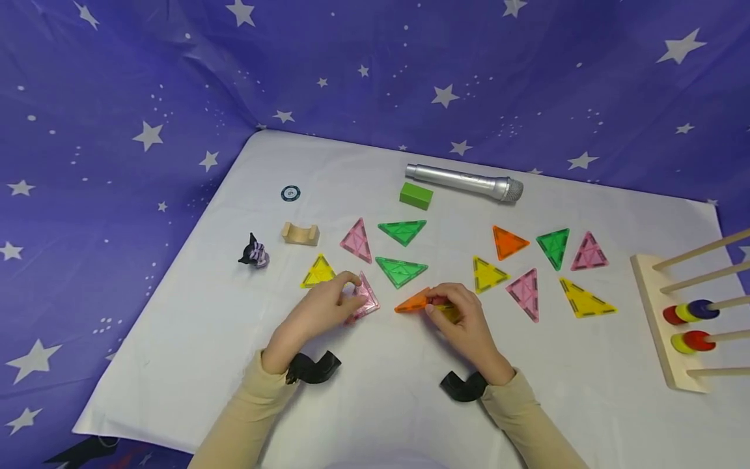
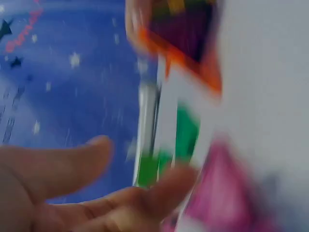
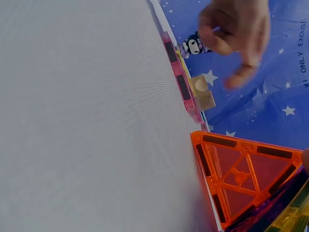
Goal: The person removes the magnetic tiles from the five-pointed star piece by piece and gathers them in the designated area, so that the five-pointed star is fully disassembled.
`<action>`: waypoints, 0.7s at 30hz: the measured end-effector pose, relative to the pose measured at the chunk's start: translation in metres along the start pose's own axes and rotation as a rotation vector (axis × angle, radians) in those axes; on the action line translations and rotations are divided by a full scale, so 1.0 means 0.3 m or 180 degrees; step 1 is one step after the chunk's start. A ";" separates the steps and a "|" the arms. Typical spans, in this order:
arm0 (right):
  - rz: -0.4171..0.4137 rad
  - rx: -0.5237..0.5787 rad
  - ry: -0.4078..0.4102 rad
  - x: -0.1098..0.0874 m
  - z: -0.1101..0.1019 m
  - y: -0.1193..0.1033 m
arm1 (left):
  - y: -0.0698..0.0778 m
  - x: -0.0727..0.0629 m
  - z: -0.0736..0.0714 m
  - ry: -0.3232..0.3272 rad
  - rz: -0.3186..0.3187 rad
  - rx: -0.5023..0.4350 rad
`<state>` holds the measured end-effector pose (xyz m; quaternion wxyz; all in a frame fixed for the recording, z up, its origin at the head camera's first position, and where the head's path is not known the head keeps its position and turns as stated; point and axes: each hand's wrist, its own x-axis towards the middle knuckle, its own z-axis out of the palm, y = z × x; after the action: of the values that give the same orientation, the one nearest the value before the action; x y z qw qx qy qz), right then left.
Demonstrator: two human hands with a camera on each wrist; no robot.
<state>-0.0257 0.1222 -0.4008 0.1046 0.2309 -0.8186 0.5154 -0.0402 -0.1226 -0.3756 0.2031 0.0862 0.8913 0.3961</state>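
My right hand (image 1: 465, 319) holds an orange triangular magnetic tile (image 1: 413, 301) by its edge, tilted up over the white table. A yellow tile (image 1: 450, 312) stands against it under those fingers, and a dark purple strip shows between the two in the right wrist view. My left hand (image 1: 319, 305) hovers beside a pink triangular tile (image 1: 368, 297), thumb and fingers spread apart with nothing between them in the left wrist view. Another yellow triangle (image 1: 318, 271) lies partly behind the left hand. Two green triangles (image 1: 401, 271) and a second pink one (image 1: 357, 241) lie farther back.
More triangular tiles (image 1: 508, 242) lie to the right, before a wooden bead rack (image 1: 650, 326). A silver microphone (image 1: 457, 180) and green block (image 1: 416, 195) stand at the back. At left are a small figure (image 1: 254, 253), wooden cradle block (image 1: 301, 234) and round chip (image 1: 290, 193).
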 end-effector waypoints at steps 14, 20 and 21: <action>0.0072 0.0005 -0.0031 -0.005 0.006 0.004 | 0.039 0.075 0.222 -0.0246 0.0235 -0.1646; 0.0045 0.0023 0.0026 -0.005 0.002 0.009 | 0.113 0.083 0.178 0.0293 0.0322 -0.1797; 0.0025 0.0038 0.0028 -0.004 0.003 0.010 | 0.128 0.082 0.167 0.0365 0.0342 -0.1733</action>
<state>-0.0262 0.1229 -0.4040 0.1048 0.2261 -0.8159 0.5217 -0.0412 -0.0555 -0.3847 0.1466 0.0531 0.7563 0.6353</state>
